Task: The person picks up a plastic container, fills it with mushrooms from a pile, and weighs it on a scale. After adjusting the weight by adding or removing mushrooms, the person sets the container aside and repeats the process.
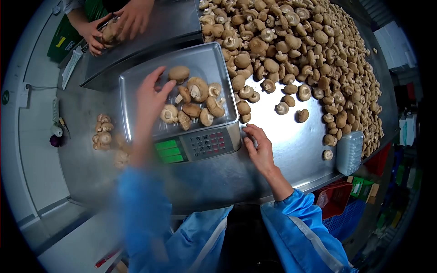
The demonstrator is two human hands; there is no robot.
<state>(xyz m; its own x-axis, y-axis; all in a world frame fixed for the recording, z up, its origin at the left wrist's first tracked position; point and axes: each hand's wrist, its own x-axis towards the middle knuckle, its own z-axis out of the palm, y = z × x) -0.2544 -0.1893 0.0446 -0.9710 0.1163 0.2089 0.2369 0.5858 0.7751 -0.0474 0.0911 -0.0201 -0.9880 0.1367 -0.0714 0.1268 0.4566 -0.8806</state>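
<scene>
A scale with a metal pan (136, 75), a keypad (208, 142) and a green lit display (169, 151) stands in front of me. Several brown mushrooms (198, 89) sit grouped on the pan. My left hand (152, 93) reaches over the pan's left side, thumb and forefinger apart, fingertips close to a round-capped mushroom (178, 73); its forearm is blurred. Beside the scale's right front corner rests my right hand (260, 149), fingers loosely spread and holding nothing, near a mushroom (245, 118) at the scale's edge.
A large heap of mushrooms (291, 41) covers the right of the metal table (195, 186). Stacked clear plastic trays (349, 152) stand at its right edge. Packed mushrooms (103, 132) lie left of the scale. Another person's hands (134, 18) hold a mushroom pack at upper left.
</scene>
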